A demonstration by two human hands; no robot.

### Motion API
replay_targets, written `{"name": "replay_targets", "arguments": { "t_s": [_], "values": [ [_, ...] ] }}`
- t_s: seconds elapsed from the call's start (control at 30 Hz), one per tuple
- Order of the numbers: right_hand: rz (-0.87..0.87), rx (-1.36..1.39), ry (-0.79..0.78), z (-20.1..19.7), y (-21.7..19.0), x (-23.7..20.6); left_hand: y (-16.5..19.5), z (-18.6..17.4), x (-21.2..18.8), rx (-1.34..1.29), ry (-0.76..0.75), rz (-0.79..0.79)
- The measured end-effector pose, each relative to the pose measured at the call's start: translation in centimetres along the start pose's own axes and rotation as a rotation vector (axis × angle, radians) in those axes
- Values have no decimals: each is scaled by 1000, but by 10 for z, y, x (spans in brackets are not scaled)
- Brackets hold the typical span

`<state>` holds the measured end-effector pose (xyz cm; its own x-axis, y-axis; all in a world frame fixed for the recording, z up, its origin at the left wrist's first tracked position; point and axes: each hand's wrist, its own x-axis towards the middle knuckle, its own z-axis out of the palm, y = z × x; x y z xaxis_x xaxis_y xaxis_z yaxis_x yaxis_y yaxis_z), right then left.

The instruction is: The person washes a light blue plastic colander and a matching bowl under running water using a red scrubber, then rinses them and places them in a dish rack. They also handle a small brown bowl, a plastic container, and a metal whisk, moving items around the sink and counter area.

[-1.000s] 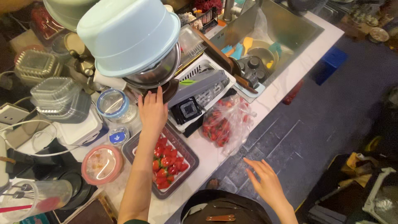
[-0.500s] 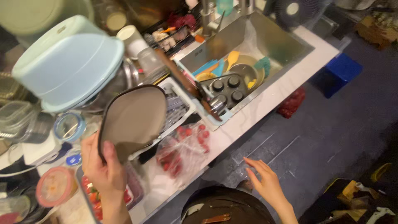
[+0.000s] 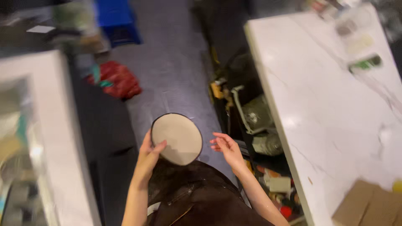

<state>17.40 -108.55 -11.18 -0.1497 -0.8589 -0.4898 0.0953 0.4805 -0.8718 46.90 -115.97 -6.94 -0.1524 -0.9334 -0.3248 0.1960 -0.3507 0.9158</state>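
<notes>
Cream glaze, dark rim: a round plate (image 3: 176,139) up in the air between two counters.

The left hand (image 3: 150,155) has it by the lower left edge, thumb hooked over the face, fingers out of sight behind, and the plate is tilted up over the dark floor (image 3: 176,71). The right hand (image 3: 226,147) hangs open just beside the right rim, not touching. Looks like ceramic: stiff, fairly weighty, smooth enough to slip, and sure to break on that floor. Best held at opposite rims, one hand each side. The white marble counter (image 3: 335,113) runs along the right, its near edge close by.
</notes>
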Motion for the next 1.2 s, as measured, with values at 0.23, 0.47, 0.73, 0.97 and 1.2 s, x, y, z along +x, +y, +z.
{"name": "replay_targets", "arguments": {
  "t_s": [0.23,0.47,0.73,0.97,1.2],
  "values": [
    [122,225,476,-53,71,-8,-85,120,167,877,-423,322],
    [371,510,873,-8,114,-57,-158,270,238,985,-840,354],
    [492,877,1035,20,146,-100,-250,394,209,1210,-1243,293],
    [297,751,1004,-23,135,-82,-287,441,190,1204,-1245,301],
    [233,930,1301,-9,133,-115,-264,426,146,1449,-1404,430]
  ]
}}
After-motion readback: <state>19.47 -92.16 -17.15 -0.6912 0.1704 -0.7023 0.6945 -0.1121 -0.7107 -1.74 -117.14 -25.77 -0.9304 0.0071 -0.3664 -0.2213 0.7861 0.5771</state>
